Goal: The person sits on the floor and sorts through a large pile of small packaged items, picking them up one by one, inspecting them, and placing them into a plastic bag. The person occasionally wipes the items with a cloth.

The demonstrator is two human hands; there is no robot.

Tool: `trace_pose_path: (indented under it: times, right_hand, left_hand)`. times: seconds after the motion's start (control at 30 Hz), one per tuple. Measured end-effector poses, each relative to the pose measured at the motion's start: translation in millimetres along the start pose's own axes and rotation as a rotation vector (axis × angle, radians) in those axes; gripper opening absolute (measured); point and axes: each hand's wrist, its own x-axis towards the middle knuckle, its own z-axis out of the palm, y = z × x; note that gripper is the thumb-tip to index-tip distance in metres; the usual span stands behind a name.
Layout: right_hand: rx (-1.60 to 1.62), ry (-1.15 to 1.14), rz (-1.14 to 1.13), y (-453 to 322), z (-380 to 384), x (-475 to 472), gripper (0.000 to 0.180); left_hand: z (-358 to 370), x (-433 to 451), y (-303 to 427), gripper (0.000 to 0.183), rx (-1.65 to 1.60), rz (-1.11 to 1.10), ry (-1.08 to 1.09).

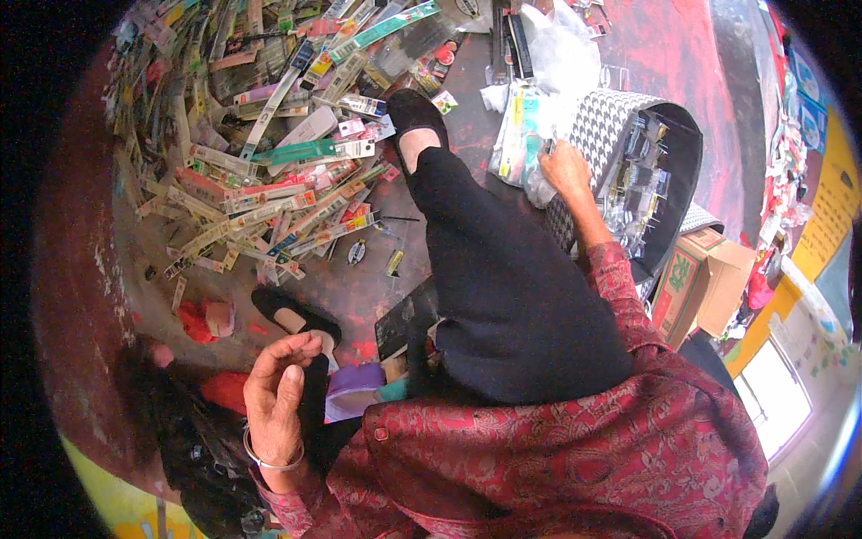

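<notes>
My left hand (276,397), with a bracelet at its wrist, is raised above my left leg. Its fingers are curled and stand apart from the thumb, and nothing shows between them. My right hand (566,168) reaches out to the right of my knee, its fingers bent in against clear plastic packaging (522,135). Whether it grips anything there is hidden. Beside that wrist lies a houndstooth-patterned fabric box (609,111), its open side showing many small clear packets (636,185). White plastic film (566,60) is bunched beyond the hand.
A large heap of flat printed plastic sleeves (289,162) spreads over the floor at the upper left. An open cardboard box (704,279) stands at the right. A purple object (357,384) lies between my legs, and a red item (202,320) by my left shoe (296,313).
</notes>
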Motion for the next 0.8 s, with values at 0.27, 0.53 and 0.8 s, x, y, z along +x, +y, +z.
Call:
trace_pose_path:
  times: [0.27, 0.53, 0.8]
  right_hand:
    - [0.089, 0.048, -0.049, 1.4, 0.2, 15.1, 0.068]
    - [0.249, 0.13, 0.008, -7.1, -34.1, 8.5, 0.074]
    - [0.371, 0.319, -0.086, -0.1, -56.2, -2.8, 0.08]
  left_hand:
    - [2.7, -1.2, -1.2, 0.037, 0.048, 0.01, 0.005]
    - [0.7, -0.6, 1.9, 0.042, 0.077, -0.003, 0.01]
    - [-0.1, 1.8, 4.8, 0.036, 0.073, 0.004, -0.004]
